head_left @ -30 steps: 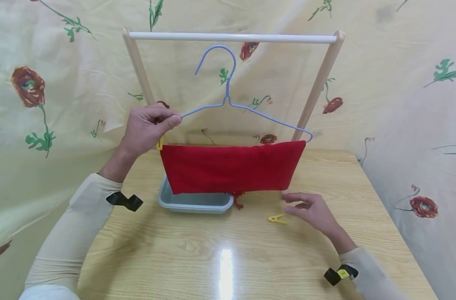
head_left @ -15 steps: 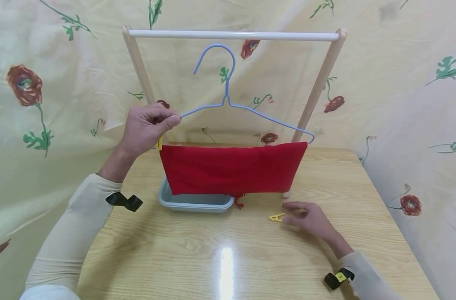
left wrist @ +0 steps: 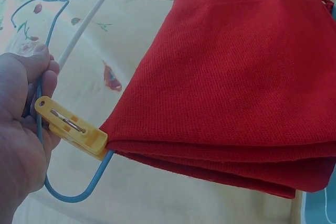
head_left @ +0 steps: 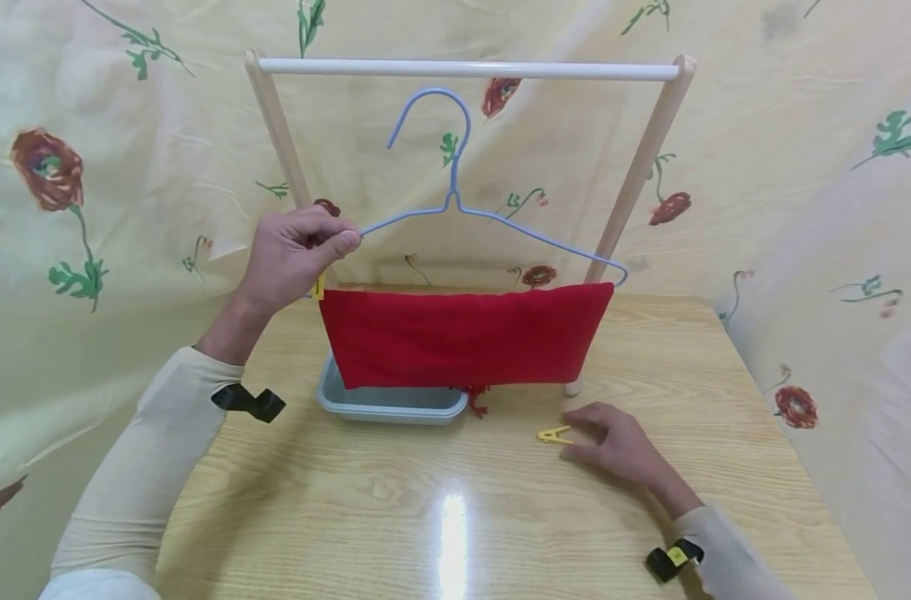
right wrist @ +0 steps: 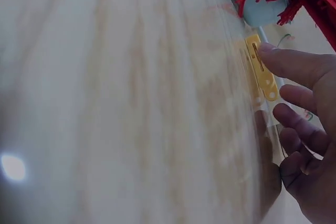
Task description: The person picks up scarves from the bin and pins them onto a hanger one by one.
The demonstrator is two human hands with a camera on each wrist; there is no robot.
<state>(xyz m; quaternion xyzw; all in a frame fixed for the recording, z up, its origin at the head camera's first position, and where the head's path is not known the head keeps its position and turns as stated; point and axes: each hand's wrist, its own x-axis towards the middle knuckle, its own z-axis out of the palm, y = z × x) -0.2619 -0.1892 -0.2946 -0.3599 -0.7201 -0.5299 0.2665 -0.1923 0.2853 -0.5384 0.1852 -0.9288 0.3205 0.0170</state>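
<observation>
A blue wire hanger (head_left: 453, 179) is held up by my left hand (head_left: 286, 254), which pinches its left shoulder between thumb and fingers. Over the hanger's lower bar hangs a folded red cloth (head_left: 466, 337). In the left wrist view, a yellow clothespin (left wrist: 73, 127) clamps the cloth's corner to the bar, beside the left fingers. Another yellow clothespin (head_left: 553, 435) lies on the wooden table, below the cloth's right end. My right hand (head_left: 613, 442) is low over the table, thumb and forefinger spread around that pin's near end; whether they touch it I cannot tell.
Behind the cloth stands a rack with a white bar (head_left: 470, 69) and wooden posts. A grey-blue tray (head_left: 395, 414) sits partly under the cloth, with red fringe (head_left: 478, 402) at its right side. Floral fabric (head_left: 823, 200) covers the walls around the table (head_left: 350, 517).
My right hand has come down toward the loose clothespin, its thumb and forefinger now on either side of it. My left hand, the hanger and the cloth stay almost still.
</observation>
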